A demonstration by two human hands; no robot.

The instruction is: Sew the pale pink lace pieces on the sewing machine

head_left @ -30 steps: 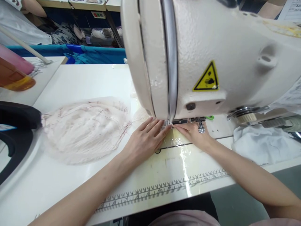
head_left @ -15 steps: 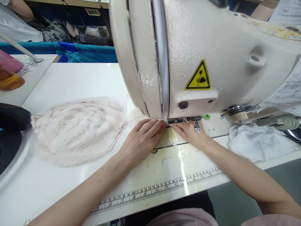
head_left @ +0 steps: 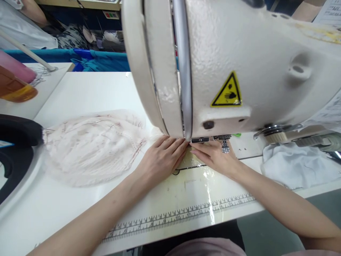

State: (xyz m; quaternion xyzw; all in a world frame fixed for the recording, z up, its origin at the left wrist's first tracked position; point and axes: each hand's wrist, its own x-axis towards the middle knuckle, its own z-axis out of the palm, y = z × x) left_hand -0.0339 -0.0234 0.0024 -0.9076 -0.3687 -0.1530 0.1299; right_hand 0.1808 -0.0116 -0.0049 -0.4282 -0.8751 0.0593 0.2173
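Note:
The white sewing machine head stands over my hands. My left hand lies palm down left of the needle area, fingers stretched and close together, tips by the presser foot. Under its far edge runs pale sheer fabric. My right hand is on the other side of the foot, partly behind the metal attachment. Its thumb stands apart from the forefinger. The needle and any cloth beneath the fingertips are hidden. A gathered pale pink sheer piece with reddish threads lies spread left of my left hand.
A printed ruler runs along the table's front edge. White cloth lies at right. A black rounded object stands at left, with a thread cone behind it. Another person's sleeve shows beyond the blue cloth.
My right hand has drawn slightly back toward me, and its thumb has parted further from the forefinger. My left hand stays nearly in place. The whole view has shifted slightly.

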